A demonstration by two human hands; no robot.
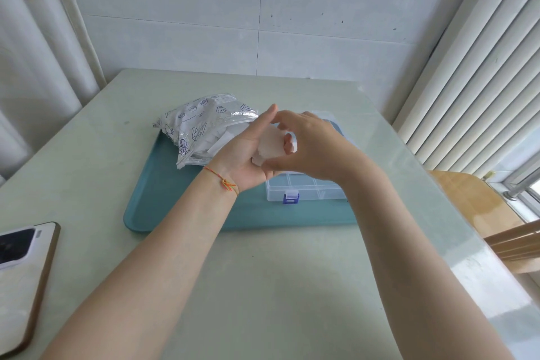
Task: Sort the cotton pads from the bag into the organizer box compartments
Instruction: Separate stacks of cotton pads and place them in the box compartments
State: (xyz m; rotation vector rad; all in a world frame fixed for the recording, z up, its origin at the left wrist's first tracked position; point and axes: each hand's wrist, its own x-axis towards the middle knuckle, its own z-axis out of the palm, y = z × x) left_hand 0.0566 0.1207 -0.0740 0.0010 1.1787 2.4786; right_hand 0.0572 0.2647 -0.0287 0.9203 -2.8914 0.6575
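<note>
One big, smooth, pale green table [263,286] holds one flat teal tray [163,202] with round corners, and on the tray sit one crinkly see-through bag [201,128] with blue drawings and one clear plastic organizer box [306,188] with a blue clasp. Above the box, the left hand [248,155] is open and cups a small stack of soft white cotton pads [270,149]. The right hand [309,146] pinches that stack from the other side.

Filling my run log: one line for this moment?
left hand: holds cotton pads | right hand: on pads | organizer box: on tray
</note>
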